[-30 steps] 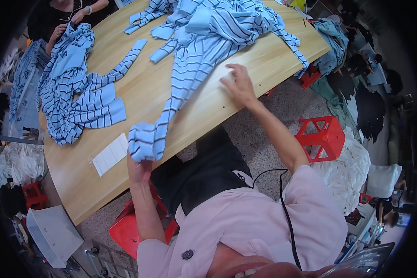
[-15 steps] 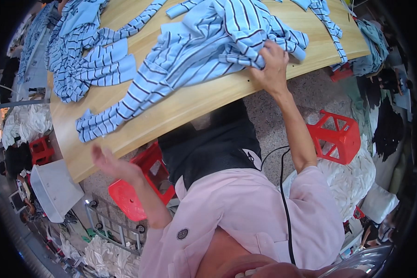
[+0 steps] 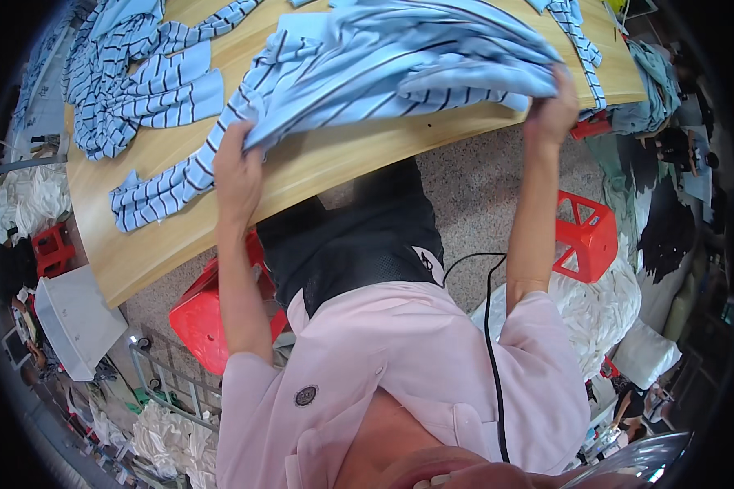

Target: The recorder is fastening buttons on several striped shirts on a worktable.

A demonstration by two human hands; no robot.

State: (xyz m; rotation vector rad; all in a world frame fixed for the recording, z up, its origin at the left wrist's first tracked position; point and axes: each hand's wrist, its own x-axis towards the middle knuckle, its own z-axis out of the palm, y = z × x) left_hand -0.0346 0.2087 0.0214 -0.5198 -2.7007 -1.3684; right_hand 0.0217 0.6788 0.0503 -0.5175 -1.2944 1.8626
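Note:
A light blue garment with dark and white stripes [image 3: 383, 73] is stretched between my two hands over the near part of the wooden table [image 3: 163, 253]. My left hand [image 3: 238, 167] is closed on its left edge, and my right hand [image 3: 553, 106] grips its right end. The middle of the cloth is smeared by motion. A striped sleeve [image 3: 159, 196] trails onto the table to the left of my left hand. Whether it belongs to the held garment I cannot tell.
More striped blue clothing [image 3: 130, 90] is heaped at the table's left. A striped strip [image 3: 581, 53] hangs over the right edge. Red stools stand below, one [image 3: 200, 318] left and one [image 3: 585, 236] right. A white bin [image 3: 77, 322] stands off the table's left corner.
My left hand has come up from beside the table edge and taken hold of the garment. My right hand has moved right, and the cloth is spread wider between them.

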